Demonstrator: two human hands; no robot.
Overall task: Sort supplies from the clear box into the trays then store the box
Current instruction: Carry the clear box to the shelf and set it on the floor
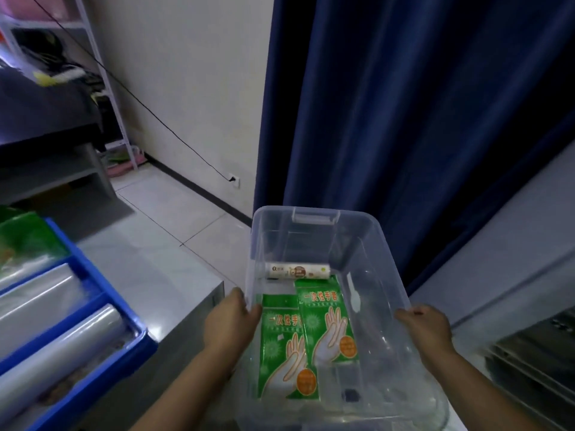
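Left hand [231, 318] and right hand [427, 325] are clasping a clear rectangular plastic box [314, 216] by its sides. A blue plastic tray [140, 343] is lying left.

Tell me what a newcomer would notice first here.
A clear box fills the lower centre, gripped at its sides by the left hand and the right hand. Inside lie two green glove packets and, beyond them, a white roll. A blue tray of clear rolls stands at the left.

A grey worktop [161, 284] is seen at the left, with a blue tray [102, 290] set directly on it by the corner. Clear rolls [62, 337] and a green packet [21, 237] are laid in the tray's compartments.
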